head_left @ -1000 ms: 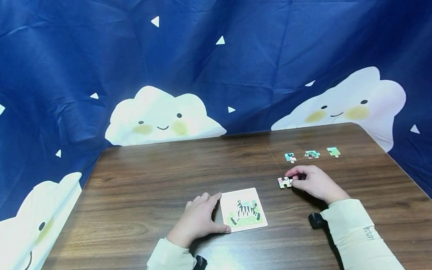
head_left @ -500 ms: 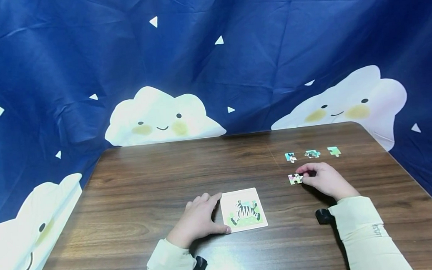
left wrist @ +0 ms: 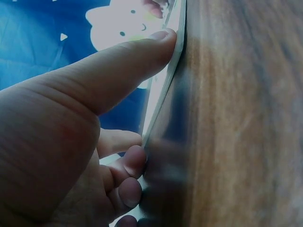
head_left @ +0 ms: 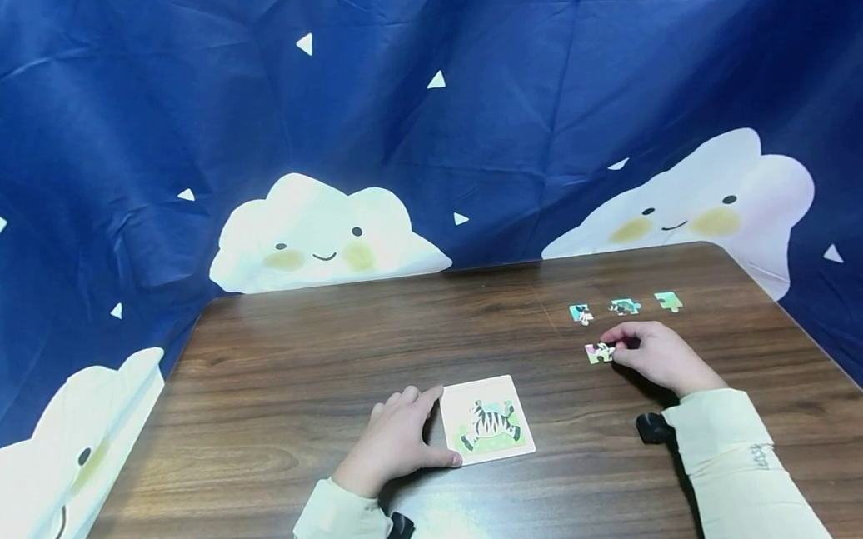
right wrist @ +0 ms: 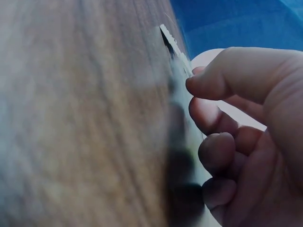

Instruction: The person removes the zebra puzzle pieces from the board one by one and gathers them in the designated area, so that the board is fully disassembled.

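My right hand (head_left: 660, 357) pinches a jigsaw piece (head_left: 598, 353) with a pink patch and black marks, by its right side. It is at or just above the tabletop; exactly which I cannot tell. In the right wrist view the piece (right wrist: 172, 41) shows edge-on beyond the fingertips. Left of centre, my left hand (head_left: 393, 444) rests at the left side of a square puzzle board (head_left: 455, 395) with a zebra picture. Its thumb touches the near left corner and its index finger the far left one. The left wrist view has the thumb (left wrist: 137, 56) lying along the board's edge.
Behind the right hand lie three loose jigsaw pieces in a row: a blue one (head_left: 581, 314), a teal one (head_left: 624, 307) and a green one (head_left: 668, 301). The brown wooden table (head_left: 317, 353) ends at a blue curtain (head_left: 374, 98) printed with clouds.
My right hand has moved right and slightly away from me, taking the pinched jigsaw piece along. The left hand and the zebra board have stayed in place.
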`<state>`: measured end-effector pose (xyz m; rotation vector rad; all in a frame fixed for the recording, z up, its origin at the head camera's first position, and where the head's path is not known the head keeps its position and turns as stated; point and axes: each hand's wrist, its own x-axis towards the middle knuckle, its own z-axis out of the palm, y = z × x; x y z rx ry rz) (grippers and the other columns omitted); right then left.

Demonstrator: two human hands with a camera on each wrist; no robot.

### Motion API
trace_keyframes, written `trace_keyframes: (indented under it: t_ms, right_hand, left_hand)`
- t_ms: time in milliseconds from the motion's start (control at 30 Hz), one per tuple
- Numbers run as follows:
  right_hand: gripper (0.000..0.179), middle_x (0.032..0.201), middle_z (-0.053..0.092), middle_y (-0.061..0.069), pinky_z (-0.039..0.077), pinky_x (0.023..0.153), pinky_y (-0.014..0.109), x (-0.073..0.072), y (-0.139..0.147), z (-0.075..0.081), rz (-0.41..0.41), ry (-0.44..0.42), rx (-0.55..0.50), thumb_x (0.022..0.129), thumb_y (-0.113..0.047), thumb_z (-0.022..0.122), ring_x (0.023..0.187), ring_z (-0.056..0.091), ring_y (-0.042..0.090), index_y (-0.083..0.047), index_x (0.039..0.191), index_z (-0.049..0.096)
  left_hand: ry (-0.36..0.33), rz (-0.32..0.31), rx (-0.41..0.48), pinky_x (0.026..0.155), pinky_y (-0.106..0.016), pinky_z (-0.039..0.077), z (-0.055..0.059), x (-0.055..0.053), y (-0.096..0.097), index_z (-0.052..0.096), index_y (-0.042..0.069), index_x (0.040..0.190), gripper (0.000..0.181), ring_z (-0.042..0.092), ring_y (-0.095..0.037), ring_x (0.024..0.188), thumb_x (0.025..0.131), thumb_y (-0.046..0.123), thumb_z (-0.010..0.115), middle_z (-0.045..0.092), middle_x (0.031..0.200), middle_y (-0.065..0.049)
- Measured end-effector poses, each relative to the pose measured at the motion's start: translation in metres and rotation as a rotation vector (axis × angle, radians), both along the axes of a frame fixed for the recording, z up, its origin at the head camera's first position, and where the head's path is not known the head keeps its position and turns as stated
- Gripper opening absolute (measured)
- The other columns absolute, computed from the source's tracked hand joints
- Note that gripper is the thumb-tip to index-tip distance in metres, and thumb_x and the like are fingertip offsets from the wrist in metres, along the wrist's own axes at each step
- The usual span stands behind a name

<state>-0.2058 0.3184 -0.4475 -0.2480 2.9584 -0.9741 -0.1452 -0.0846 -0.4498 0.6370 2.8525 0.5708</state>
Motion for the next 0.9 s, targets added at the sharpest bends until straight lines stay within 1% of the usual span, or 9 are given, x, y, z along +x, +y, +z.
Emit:
trace_keyframes:
  t_ms: [333,533,667,900]
  right_hand:
    - [0.023,0.103,0.070,0.011,0.042,0.080,0.040,-0.0019,0.0016,-0.0033,-0.009,-0.001,0.017,0.090,-0.009,0.061,0.086,0.056,0.023,-0.005,0.109,0.073]
    - [0.023,0.103,0.070,0.012,0.041,0.080,0.041,-0.0007,0.0019,-0.0032,-0.016,0.012,0.009,0.089,-0.008,0.060,0.087,0.055,0.024,-0.004,0.108,0.073]
    - [0.023,0.105,0.070,0.013,0.042,0.082,0.042,0.0008,0.0019,-0.0025,-0.028,0.012,-0.003,0.090,-0.009,0.060,0.090,0.056,0.026,-0.004,0.109,0.072]
    - [0.023,0.110,0.069,0.015,0.042,0.085,0.043,0.0030,-0.0022,-0.0006,-0.042,0.022,-0.036,0.092,-0.011,0.060,0.095,0.056,0.028,-0.005,0.111,0.072]
  left_hand:
    - [-0.007,-0.001,0.022,0.076,-0.035,0.032,0.0022,0.0005,0.0001,0.050,0.011,0.148,0.102,0.045,-0.016,0.089,0.065,0.059,0.086,0.054,0.104,0.000]
    - [-0.010,-0.003,0.027,0.076,-0.035,0.033,0.0026,0.0010,0.0007,0.050,0.010,0.147,0.102,0.045,-0.017,0.089,0.065,0.058,0.086,0.055,0.105,-0.001]
    - [-0.007,-0.008,0.022,0.076,-0.034,0.032,0.0031,0.0019,0.0008,0.050,0.011,0.147,0.101,0.045,-0.016,0.089,0.065,0.058,0.085,0.054,0.104,0.000]
    - [0.004,-0.014,0.007,0.075,-0.035,0.033,0.0039,0.0019,0.0002,0.049,0.011,0.148,0.095,0.043,-0.016,0.087,0.072,0.058,0.081,0.052,0.101,0.000]
